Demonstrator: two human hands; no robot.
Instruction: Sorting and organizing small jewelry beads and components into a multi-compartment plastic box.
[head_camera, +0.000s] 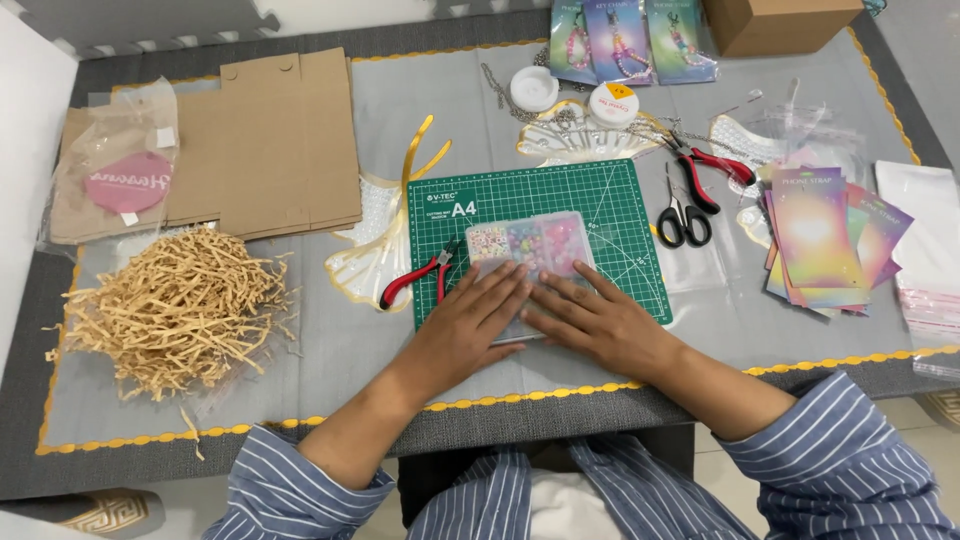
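Lying at the centre of the frame, a clear plastic compartment box of coloured beads (528, 262) was pressed flat onto a green gridded cutting mat (610, 200). The left hand (468, 325) was laid palm-down over the box's lower left part, fingers spread narrowly and extended, nothing being gripped. The right hand (592, 320) was laid likewise over the lower right part, fingers flat and pointed toward the left hand, the fingertips of both nearly met on the lid. Only the upper compartments, filled with pastel beads, were left uncovered.

Just left of the box, a pair of red-handled pliers (415, 278) was seen across the mat's left edge. To the right of the mat, black-handled scissors (682, 222) were placed, with a second pair of red-handled pliers (708, 170) above them. Further right, a fanned stack of iridescent backing cards (818, 240) was spread. Above the mat, two white round spools (575, 95) were set near a loose metal chain (500, 95). In the upper left, flattened brown cardboard (270, 140) was laid, and in the lower left a heap of tan shredded paper (175, 310) was piled. Blue striped sleeves (830, 470) were visible at the bottom.
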